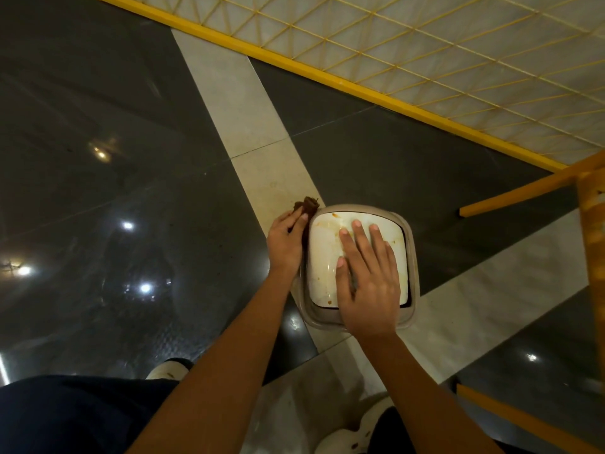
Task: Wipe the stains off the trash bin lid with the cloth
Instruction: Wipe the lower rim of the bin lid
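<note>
The trash bin (413, 257) stands on the floor below me, seen from above, with a white square lid (324, 250) set in a grey rim. Orange-brown stains streak the lid's far edge and left side. My right hand (368, 273) lies flat on the lid with straight fingers, covering its right half. My left hand (285, 242) is at the bin's left edge and grips a dark brown cloth (307, 205), which sticks out past the fingers beside the lid's far left corner.
The floor is glossy dark tile with pale stripes (248, 103). A yellow-framed mesh fence (425, 60) runs across the back. Yellow-orange bars (589, 244) stand to the right of the bin. My white shoes (170, 368) are at the bottom.
</note>
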Tool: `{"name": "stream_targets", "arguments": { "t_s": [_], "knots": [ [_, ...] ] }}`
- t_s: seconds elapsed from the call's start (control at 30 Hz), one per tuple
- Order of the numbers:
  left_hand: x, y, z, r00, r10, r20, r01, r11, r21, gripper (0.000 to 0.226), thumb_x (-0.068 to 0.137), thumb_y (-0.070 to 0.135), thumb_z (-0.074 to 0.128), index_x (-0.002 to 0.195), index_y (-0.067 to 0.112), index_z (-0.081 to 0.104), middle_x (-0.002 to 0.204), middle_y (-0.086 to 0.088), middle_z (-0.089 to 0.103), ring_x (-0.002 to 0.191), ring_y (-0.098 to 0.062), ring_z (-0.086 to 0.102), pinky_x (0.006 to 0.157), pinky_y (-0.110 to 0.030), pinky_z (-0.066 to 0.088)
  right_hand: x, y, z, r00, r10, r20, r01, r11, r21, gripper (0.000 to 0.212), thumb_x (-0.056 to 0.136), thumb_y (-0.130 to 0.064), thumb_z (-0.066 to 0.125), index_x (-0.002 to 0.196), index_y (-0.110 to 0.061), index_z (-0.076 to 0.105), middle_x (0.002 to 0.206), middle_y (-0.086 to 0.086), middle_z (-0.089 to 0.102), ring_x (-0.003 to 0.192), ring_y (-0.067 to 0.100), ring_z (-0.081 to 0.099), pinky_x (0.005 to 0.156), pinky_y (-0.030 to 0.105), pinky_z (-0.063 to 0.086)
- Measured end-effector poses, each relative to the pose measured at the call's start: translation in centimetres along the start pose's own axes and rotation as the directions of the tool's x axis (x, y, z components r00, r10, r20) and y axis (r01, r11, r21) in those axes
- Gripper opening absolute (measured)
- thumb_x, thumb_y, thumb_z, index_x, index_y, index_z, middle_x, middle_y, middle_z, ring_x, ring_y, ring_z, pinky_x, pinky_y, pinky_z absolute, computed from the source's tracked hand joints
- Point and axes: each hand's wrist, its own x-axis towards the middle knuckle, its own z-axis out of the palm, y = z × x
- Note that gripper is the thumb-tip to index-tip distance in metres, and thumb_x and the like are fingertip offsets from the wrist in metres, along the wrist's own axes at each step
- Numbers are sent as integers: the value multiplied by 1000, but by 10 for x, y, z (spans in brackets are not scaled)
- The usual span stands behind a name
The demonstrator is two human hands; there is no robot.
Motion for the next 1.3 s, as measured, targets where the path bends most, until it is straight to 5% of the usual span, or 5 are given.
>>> {"name": "stream_targets", "arguments": {
  "t_s": [0.23,0.6,0.9,1.17,1.3],
  "knots": [
    [-98,-37,-11,980,-114,-161,92,986,-138,33,92,15,53,124,6,57,125,-2,50,109,-8,49,74,3,41,0,1,0,1000,-12,-19,12,1000,5,47,98,-37,24,138,-18,43,147,2,38,140,22,26,113,46,25],
    [-90,-38,2,934,-239,-264,183,958,-220,35,89,21,57,123,9,58,122,2,50,119,-19,50,101,-36,44,0,1,1,1000,-9,-20,10,1000,8,48,98,-38,24,138,-18,43,147,2,38,140,21,25,113,45,24],
    [-169,-49,30,809,-453,-373,313,871,-380,40,91,19,53,130,8,51,136,-4,45,121,-13,41,88,-17,34,1,0,-1,999,-17,-47,18,999,34,45,97,-32,28,136,-17,45,146,2,40,140,21,26,112,46,27],
    [-120,-56,7,913,-249,-323,181,957,-227,32,91,25,55,123,22,54,131,-6,50,122,-21,47,101,-30,42,1,0,0,998,-24,-50,25,1000,18,46,98,-35,25,136,-18,45,145,2,40,139,22,28,112,46,27],
    [-64,-32,-5,987,-14,-158,20,999,37,33,93,25,51,124,14,57,124,2,51,114,-10,47,86,-4,34,0,2,1,999,-20,-41,20,1000,6,45,97,-32,31,137,-18,44,146,2,40,140,22,27,112,46,26]
  ]
}}
